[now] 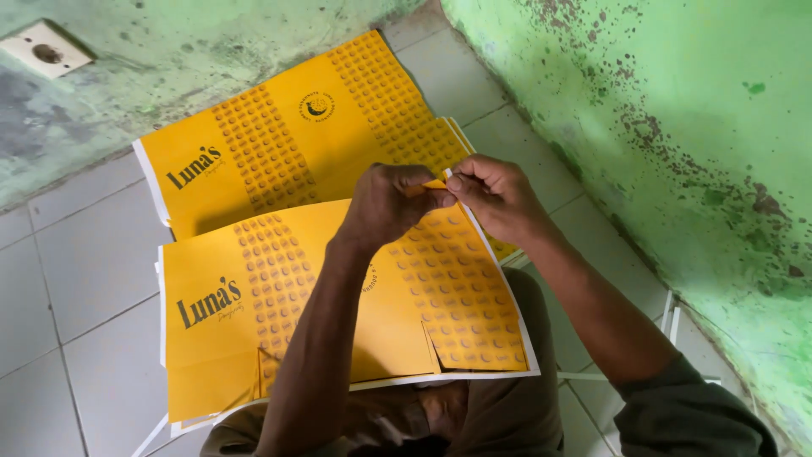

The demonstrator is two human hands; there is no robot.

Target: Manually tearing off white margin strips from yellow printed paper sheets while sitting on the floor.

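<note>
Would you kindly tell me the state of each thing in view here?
top yellow sheet: flat on the lap, far corner pinched
left hand: closed, pinching that corner
right hand: closed, pinching the same corner
yellow stack: flat on the tiled floor
wall socket: nothing plugged in

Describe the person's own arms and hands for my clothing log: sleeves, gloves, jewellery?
Both hands are bare: no gloves, rings or watch show on the left hand or the right hand. The left forearm is uncovered as far as the frame shows. On the right arm, a dark grey-green sleeve is pushed up near the elbow, leaving the forearm bare. No markings show.
</note>
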